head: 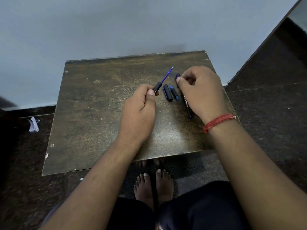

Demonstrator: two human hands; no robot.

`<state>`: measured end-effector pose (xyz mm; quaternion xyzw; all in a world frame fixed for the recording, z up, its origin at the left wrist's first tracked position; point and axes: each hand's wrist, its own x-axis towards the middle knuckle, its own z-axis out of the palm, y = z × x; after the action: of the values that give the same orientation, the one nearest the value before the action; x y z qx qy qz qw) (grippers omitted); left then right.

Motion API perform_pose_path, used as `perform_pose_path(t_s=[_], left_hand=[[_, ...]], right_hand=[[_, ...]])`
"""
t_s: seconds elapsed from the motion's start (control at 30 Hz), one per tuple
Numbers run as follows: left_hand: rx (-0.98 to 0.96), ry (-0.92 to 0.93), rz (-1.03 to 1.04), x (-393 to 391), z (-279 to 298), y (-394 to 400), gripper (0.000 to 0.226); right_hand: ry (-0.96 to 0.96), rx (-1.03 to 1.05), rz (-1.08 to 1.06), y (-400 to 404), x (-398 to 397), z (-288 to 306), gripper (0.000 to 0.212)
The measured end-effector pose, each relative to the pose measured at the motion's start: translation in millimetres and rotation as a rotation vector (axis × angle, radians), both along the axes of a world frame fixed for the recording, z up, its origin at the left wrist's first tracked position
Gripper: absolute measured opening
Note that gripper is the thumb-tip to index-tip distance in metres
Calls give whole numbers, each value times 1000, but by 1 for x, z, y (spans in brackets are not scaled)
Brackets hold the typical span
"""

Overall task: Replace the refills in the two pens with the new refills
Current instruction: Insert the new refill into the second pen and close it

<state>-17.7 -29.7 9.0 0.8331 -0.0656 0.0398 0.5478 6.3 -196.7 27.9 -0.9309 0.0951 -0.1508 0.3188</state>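
Holding an opened pen barrel (pixel 157 87) with its blue refill (pixel 167 74) sticking out, the left hand (pixel 138 110) pinched it closed. The right hand (pixel 201 92) pinched the second pen (pixel 187 103), apparently unopened, on the table (pixel 93 113). A cap (pixel 167 92) and grip piece (pixel 174 92) lay between them; most work remained.

A low wooden table (pixel 93 113) with a worn, scratched dark-brown top stands against a pale blue-grey wall (pixel 116 27). Screw heads mark its corners, one at the near left (pixel 52 145). Dark speckled stone floor (pixel 274 117) surrounds the table on both sides. A crumpled scrap of white paper (pixel 34 125) lies on the floor left of the table; a smaller white scrap (pixel 81 179) lies just below the table's near edge. A red thread band (pixel 217 122) encircles one wrist. Bare feet (pixel 153 185) rest on the floor beneath the near edge.
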Motion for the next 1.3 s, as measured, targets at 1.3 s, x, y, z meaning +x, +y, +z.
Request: perform_pose_path(t_s=[1.3], left_hand=[[10, -31, 32, 0, -1, 0, 27]], right_hand=[[-103, 1271, -52, 16, 4, -3, 18]])
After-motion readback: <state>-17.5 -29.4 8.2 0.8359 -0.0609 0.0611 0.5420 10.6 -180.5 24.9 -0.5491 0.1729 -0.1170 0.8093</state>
